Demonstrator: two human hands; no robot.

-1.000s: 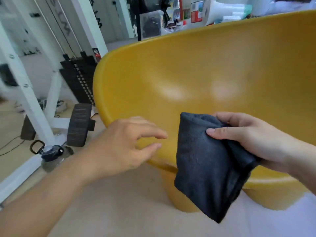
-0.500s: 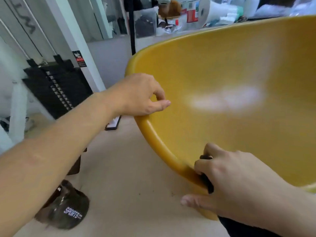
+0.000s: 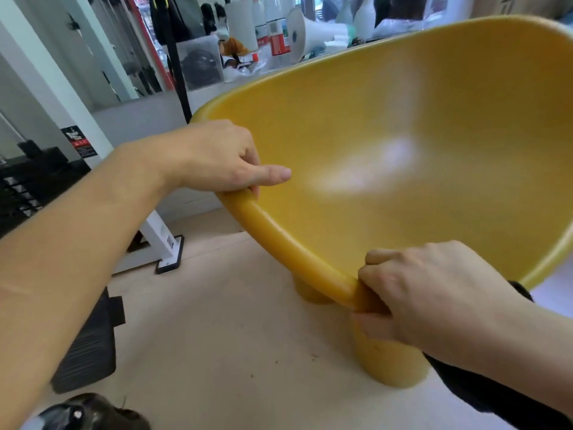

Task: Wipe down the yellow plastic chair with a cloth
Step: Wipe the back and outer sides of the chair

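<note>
The yellow plastic chair (image 3: pixel 403 181) fills the right half of the head view, its curved shell open toward me and its thick rim running from upper left to lower right. My left hand (image 3: pixel 217 156) grips the rim at its upper left, thumb lying inside the shell. My right hand (image 3: pixel 418 290) is closed around the rim lower down, above a stubby yellow leg (image 3: pixel 387 361). The dark grey cloth (image 3: pixel 483 395) hangs below my right wrist, mostly hidden by the hand and forearm.
A white gym machine frame (image 3: pixel 161 231) with a black weight stack (image 3: pixel 31 181) stands on the left. A black pad (image 3: pixel 90 346) and a dark bottle (image 3: pixel 77 414) lie at lower left. Behind the chair, a ledge holds bottles (image 3: pixel 273 29) and a megaphone (image 3: pixel 310 29).
My left hand rose from in front of the chair and took hold of its rim. My right hand carried the hanging cloth down onto the rim and closed around it.
</note>
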